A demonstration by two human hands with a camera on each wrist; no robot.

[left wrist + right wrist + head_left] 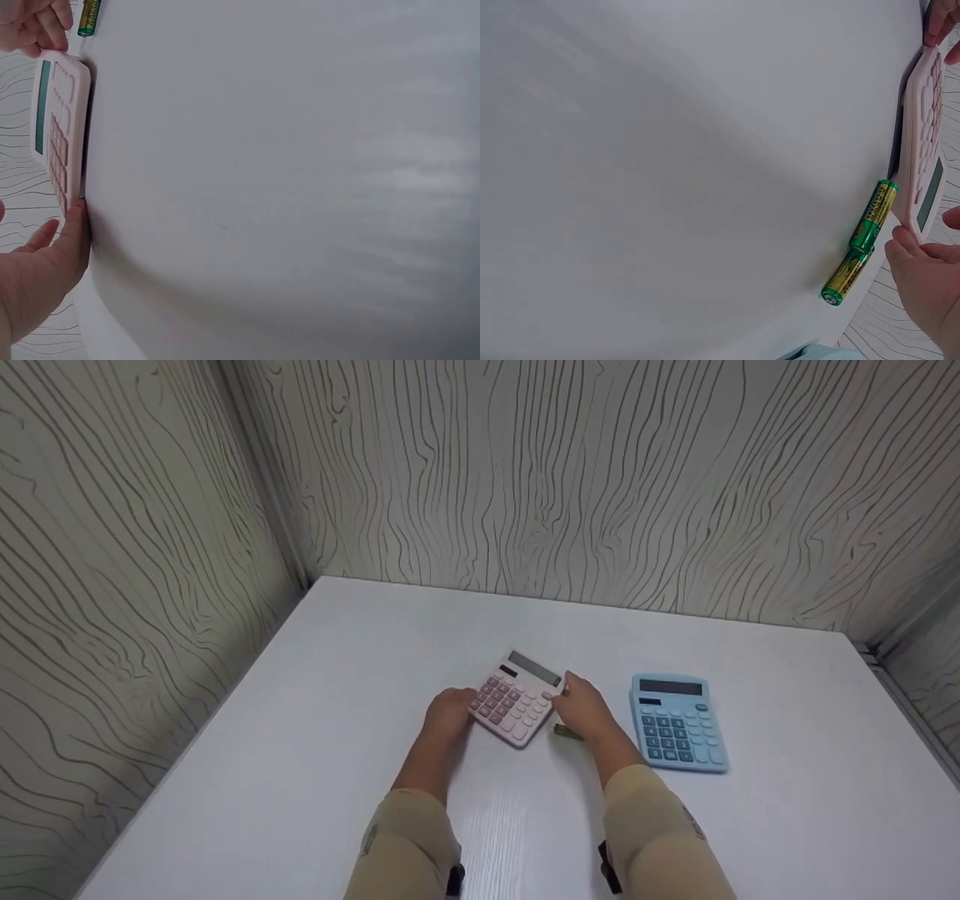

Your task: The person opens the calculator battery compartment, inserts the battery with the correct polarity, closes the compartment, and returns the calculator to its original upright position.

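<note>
A pink calculator [516, 701] with a grey display lies at a slant between both hands, keys facing up. My left hand [448, 711] holds its left edge; in the left wrist view the left fingertips [79, 206] are right at the rim. My right hand [583, 706] grips the opposite edge, near the display end. Two green and gold batteries [861, 244] lie on the table beside the calculator, close to the right hand. From the head view, that hand partly hides the batteries [568, 731].
To the right of my right hand a light blue calculator [679, 724] lies face up. All of this is on a white table [337, 660], with wood-grain patterned panels [525, 472] rising behind it and on the left.
</note>
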